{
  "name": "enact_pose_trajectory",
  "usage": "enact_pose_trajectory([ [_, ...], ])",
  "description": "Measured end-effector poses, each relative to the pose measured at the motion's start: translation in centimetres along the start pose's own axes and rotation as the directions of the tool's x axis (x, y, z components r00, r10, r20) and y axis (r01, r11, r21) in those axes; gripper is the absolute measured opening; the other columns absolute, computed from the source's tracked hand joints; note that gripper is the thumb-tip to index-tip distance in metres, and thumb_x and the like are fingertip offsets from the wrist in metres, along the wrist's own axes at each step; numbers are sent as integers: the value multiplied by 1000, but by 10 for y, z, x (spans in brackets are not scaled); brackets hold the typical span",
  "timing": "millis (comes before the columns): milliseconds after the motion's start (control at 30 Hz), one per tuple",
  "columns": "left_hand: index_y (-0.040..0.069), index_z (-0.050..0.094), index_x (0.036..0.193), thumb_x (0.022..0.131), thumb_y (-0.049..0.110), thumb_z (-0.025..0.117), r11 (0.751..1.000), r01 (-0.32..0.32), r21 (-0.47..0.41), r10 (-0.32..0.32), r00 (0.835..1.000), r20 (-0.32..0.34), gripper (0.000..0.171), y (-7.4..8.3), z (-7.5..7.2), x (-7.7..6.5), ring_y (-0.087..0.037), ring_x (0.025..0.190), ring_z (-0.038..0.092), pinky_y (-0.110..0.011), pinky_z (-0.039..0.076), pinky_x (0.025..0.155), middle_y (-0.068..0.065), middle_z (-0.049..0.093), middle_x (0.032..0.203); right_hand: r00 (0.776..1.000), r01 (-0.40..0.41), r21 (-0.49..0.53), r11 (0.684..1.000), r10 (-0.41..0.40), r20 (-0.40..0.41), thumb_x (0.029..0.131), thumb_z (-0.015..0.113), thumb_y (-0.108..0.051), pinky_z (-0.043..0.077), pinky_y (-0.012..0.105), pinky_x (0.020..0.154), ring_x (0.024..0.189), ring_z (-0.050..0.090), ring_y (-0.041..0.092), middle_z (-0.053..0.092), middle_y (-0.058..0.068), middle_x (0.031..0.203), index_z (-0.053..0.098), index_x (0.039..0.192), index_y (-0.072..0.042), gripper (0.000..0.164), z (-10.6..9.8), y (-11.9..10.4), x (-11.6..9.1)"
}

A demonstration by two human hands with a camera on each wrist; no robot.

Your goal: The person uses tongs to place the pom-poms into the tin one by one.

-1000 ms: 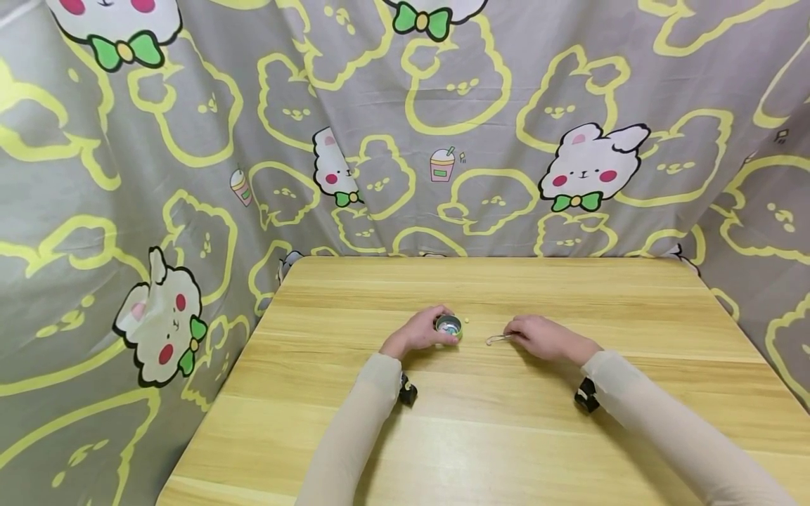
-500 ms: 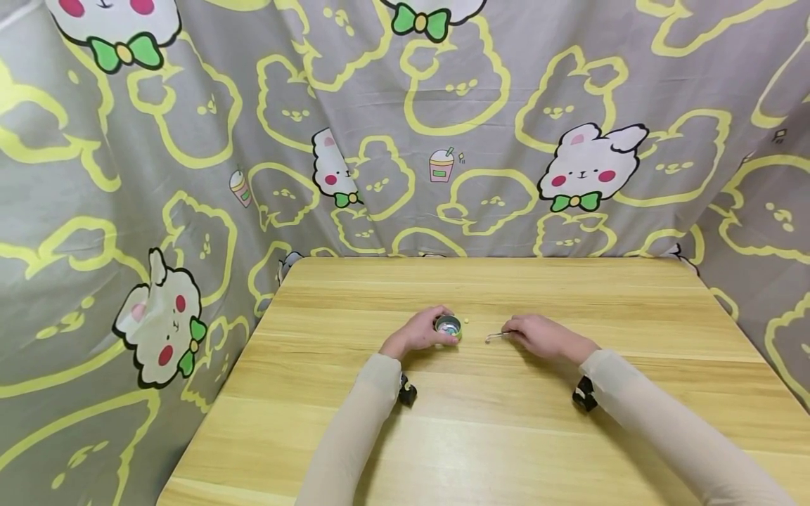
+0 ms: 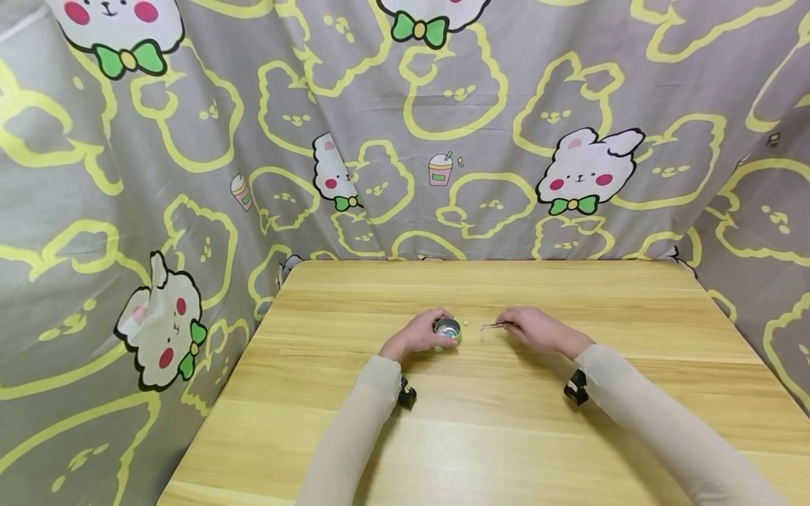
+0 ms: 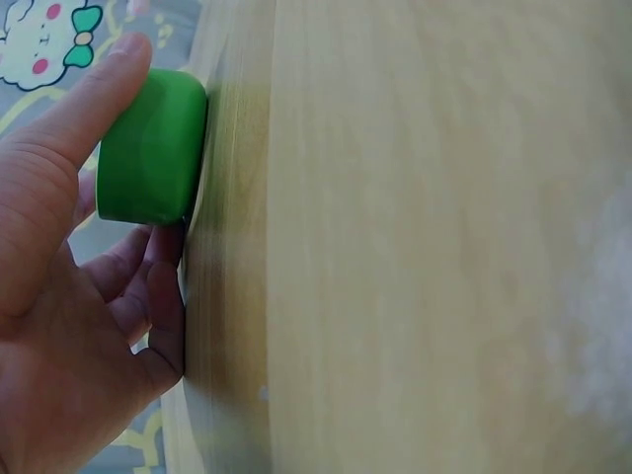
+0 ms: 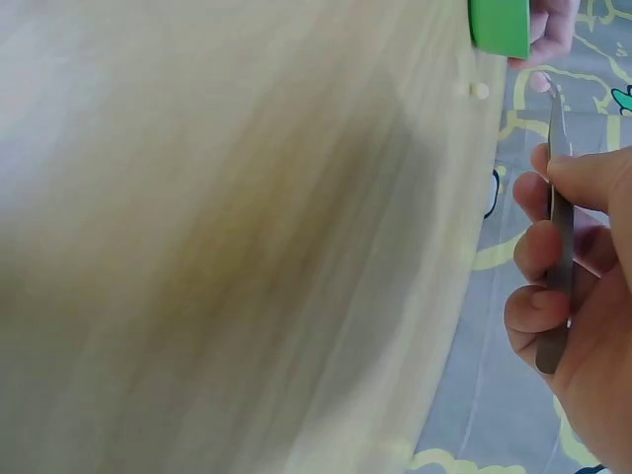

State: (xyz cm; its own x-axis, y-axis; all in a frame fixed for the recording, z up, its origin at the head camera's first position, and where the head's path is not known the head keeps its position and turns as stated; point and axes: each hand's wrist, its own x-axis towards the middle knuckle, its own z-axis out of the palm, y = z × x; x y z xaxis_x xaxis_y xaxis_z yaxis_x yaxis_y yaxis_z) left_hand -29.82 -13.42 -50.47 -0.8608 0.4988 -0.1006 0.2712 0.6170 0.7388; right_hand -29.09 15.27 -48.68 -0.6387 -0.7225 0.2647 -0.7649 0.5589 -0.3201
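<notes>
My left hand (image 3: 422, 332) grips a small round green tub (image 4: 153, 148) between thumb and fingers, down on the wooden table. In the head view the tub's open top shows small pale and bluish bits inside, too small to tell apart. My right hand (image 3: 534, 329) pinches a pair of metal tweezers (image 5: 561, 212), their tips pointing left towards the tub. A small pinkish bead (image 5: 540, 82) sits at the tweezer tips, raised above the table. Between the tub and the tweezers, a small pale-yellow bead (image 3: 465, 323) lies on the table.
The wood-grain table (image 3: 481, 436) spreads around both hands. A grey curtain (image 3: 380, 91) with yellow outlines and white cartoon animals hangs behind the table and along its sides. Each wrist carries a black camera mount, such as the right one (image 3: 576, 388).
My right hand has lifted the tweezers with the pinkish bead off the table and shifted slightly away and to the left. My left hand and the tub stay in place.
</notes>
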Motion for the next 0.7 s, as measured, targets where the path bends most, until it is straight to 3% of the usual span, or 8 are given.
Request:
enact_pose_trajectory([
  [300, 16, 55, 122, 78, 30, 79, 1000, 4, 14, -4, 1000, 0, 53, -2, 1, 0, -14, 98, 54, -31, 43, 87, 3, 58, 107, 999, 33, -5, 999, -33, -20, 91, 58, -2, 49, 36, 69, 78, 59, 15, 62, 2, 89, 67, 103, -4, 15, -2, -3, 12],
  [700, 17, 56, 121, 77, 30, 79, 1000, -7, 26, 7, 1000, -11, 51, -3, 2, 1, -14, 97, 54, -32, 42, 87, 3, 59, 106, 999, 33, 25, 999, -33, 10, 92, 57, -2, 49, 35, 71, 81, 59, 14, 63, 2, 92, 66, 105, -4, 16, -6, -13, 25],
])
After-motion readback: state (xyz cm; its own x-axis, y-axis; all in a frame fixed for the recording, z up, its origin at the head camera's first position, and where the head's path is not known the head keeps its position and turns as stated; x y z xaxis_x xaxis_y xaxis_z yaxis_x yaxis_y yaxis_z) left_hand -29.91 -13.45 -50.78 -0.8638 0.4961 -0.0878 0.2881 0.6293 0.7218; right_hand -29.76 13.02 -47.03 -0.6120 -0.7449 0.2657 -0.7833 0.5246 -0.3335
